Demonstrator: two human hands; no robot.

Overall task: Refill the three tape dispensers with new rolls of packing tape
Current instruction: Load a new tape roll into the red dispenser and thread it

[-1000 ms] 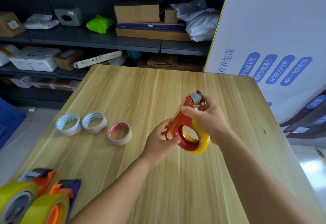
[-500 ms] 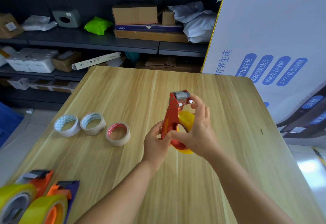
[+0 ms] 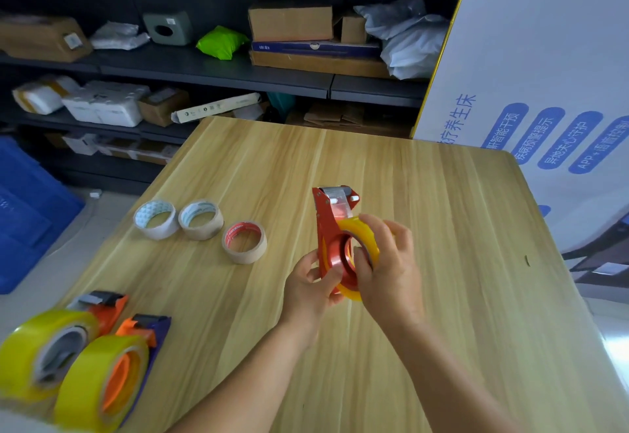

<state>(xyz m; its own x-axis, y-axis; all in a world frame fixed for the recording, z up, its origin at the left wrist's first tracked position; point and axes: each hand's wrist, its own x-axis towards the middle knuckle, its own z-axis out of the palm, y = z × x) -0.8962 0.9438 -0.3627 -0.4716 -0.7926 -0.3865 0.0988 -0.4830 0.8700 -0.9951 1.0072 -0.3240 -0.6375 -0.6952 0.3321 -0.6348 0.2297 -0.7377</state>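
Now my left hand (image 3: 311,284) grips the red dispenser (image 3: 332,228) steady; my right hand's (image 3: 384,262) fingers clasp the yellow roll (image 3: 366,231), which should seat squarely on the hub.

Two bare forearms reach in from the bottom edge of the view and meet near the middle, both hands raised above the table. The left hand (image 3: 311,284) comes from lower left, its fingers curled with the thumb pressed forward, gripping the lower edge of a red tape dispenser (image 3: 332,228). The right hand (image 3: 386,262) comes from lower right, back of the hand facing the camera, fingers bent around the yellow tape roll (image 3: 362,238) mounted on that dispenser. The two hands are almost touching.
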